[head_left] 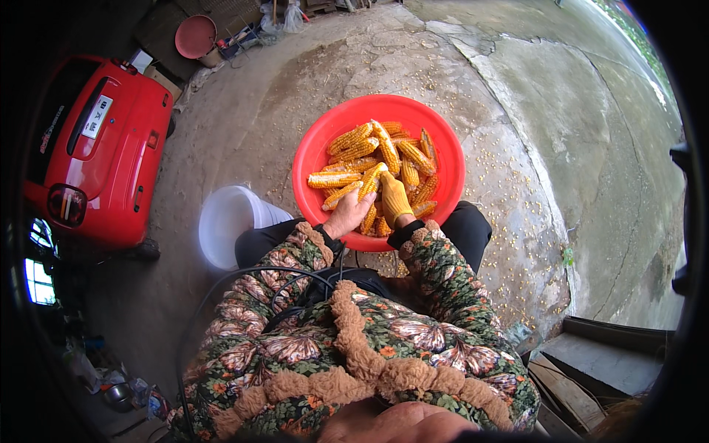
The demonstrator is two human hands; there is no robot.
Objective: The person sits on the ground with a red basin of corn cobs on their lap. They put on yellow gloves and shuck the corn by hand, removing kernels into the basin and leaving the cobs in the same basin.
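Observation:
My bare left hand [350, 215] grips the lower end of a corn cob [371, 181], which is tilted up and away from me. My right hand [396, 200], in a yellow glove, is closed against the cob's upper right side; its fingertips are partly hidden. Both hands are over the near half of a wide red plastic basin [309, 151]. More yellow-orange cobs [385, 146] lie heaped in the basin, some with pale bare strips where kernels are gone. The basin is in front of my knees.
A white bucket [216, 229] lies tilted left of my legs. Loose kernels [509, 251] are scattered over the concrete floor, mostly on the right. A red car [118, 162] stands at the left. A black cable [193, 325] runs along my left arm. Boards [565, 391] lie at lower right.

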